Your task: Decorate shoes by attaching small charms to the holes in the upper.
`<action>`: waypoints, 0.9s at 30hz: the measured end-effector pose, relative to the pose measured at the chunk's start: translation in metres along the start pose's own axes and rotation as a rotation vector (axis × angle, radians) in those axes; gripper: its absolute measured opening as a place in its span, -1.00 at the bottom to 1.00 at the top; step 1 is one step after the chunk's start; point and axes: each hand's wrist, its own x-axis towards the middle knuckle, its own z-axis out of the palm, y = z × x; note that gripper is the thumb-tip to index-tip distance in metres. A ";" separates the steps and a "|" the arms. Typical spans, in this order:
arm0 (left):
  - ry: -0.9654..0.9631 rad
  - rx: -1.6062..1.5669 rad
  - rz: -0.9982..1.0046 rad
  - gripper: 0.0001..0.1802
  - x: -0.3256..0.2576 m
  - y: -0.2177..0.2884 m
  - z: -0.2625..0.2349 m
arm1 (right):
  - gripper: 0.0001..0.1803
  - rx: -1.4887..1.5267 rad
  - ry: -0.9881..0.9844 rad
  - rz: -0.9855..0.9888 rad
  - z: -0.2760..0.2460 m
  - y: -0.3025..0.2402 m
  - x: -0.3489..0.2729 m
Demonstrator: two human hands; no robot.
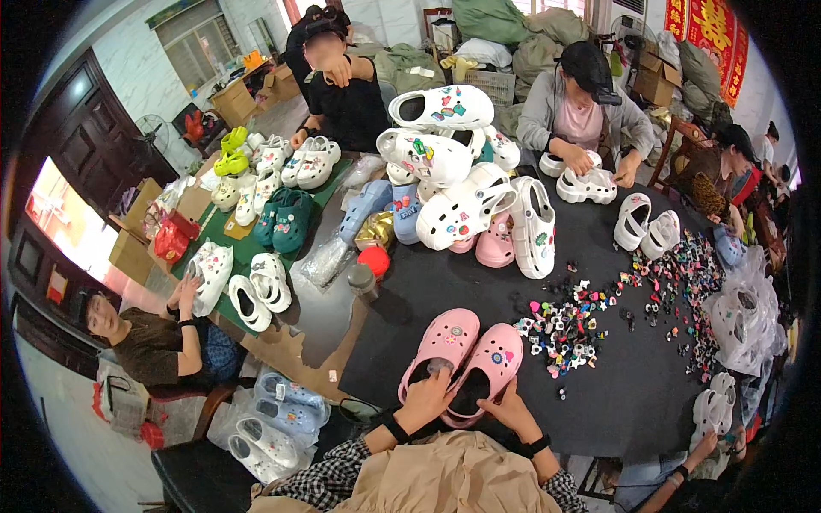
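A pair of pink clogs stands side by side at the near edge of the black table, toes pointing away from me. My left hand (pixel 425 398) is closed on the left pink clog (pixel 448 333), its fingers at the foot opening; something greyish shows at the fingertips. Against the outer side of the right pink clog (pixel 498 352), my right hand (pixel 511 412) is closed round its heel part. Small coloured charms decorate both toes. Just right of the pair lies a heap of loose shoe charms (pixel 564 333).
White clogs (pixel 466 205) are piled at the table's middle. A grey metal container (pixel 363 282) stands left of the pink pair, near a red round lid (pixel 373 261). More charms (pixel 684 282) spread rightward. Co-workers sit around; one handles white clogs (pixel 587 184) opposite. Bagged clogs (pixel 274 436) lie lower left.
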 end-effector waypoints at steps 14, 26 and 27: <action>-0.130 -0.063 -0.001 -0.52 0.008 -0.008 -0.006 | 0.23 -0.010 0.039 -0.028 0.006 -0.002 -0.001; -0.059 -0.061 -0.029 -0.46 0.007 0.008 0.002 | 0.17 0.050 0.039 -0.017 0.006 -0.009 -0.007; -0.043 -0.031 -0.036 -0.46 0.007 0.010 0.004 | 0.17 0.033 0.040 0.005 0.005 -0.009 -0.009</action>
